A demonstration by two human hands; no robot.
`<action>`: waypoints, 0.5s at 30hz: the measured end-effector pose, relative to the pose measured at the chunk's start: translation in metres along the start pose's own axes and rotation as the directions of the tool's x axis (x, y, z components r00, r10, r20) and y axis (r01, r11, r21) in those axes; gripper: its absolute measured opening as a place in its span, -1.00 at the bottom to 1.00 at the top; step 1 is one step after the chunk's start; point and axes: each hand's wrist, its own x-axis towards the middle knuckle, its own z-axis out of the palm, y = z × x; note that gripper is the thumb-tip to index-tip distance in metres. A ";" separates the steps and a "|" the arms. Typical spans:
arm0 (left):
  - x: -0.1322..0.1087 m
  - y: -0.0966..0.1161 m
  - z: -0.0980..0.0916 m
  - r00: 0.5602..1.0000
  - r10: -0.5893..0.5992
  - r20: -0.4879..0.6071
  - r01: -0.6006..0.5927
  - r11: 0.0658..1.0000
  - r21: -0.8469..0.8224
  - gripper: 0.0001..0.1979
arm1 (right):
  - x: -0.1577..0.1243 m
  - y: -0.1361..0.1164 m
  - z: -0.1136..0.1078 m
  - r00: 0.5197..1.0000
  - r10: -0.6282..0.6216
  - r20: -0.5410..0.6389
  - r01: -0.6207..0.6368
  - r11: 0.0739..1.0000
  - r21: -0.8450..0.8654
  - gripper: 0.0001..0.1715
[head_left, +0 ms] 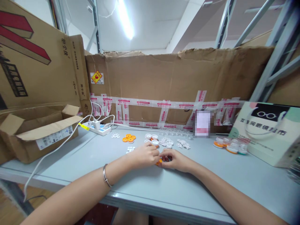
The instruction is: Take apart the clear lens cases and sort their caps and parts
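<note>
Both hands meet near the middle of the table. My left hand [145, 155] has its fingers curled over a small orange plastic part [159, 162], mostly hidden. My right hand [172, 159] pinches the same orange part from the other side, thumb below and fingers bent. Just beyond the hands stand several round white cups [154, 142], some with orange edges. To their left lie several orange rings [128, 138]. Small white pieces [130, 149] sit beside my left hand, and a heap of white plastic parts [166, 142] lies past my right hand.
A power strip [100, 128] with white cables and an open cardboard box [39, 134] are at the left. Clear caps [175, 133] line the back. Stacked assembled pieces [232, 146] stand by a paper bag [267, 134] at the right. A cardboard wall [150, 78] closes the far side.
</note>
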 end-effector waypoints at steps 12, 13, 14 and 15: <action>0.000 0.000 0.006 0.999 0.006 -0.036 -0.007 1.000 -0.025 -0.79 | 0.000 -0.001 0.001 1.000 0.000 -0.012 0.000 1.000 -0.018 -0.74; 0.000 0.001 0.005 0.999 0.007 -0.041 -0.008 1.000 -0.024 -0.80 | 0.000 -0.001 0.000 1.000 0.000 -0.011 0.000 1.000 -0.017 -0.75; 0.000 0.001 0.005 0.999 0.007 -0.043 -0.008 1.000 -0.023 -0.80 | -0.001 -0.002 0.000 1.000 0.001 -0.010 -0.001 1.000 -0.016 -0.76; 0.000 0.001 0.005 0.999 0.005 -0.044 -0.006 1.000 -0.025 -0.80 | -0.001 -0.003 0.000 1.000 0.002 -0.009 -0.003 1.000 -0.016 -0.76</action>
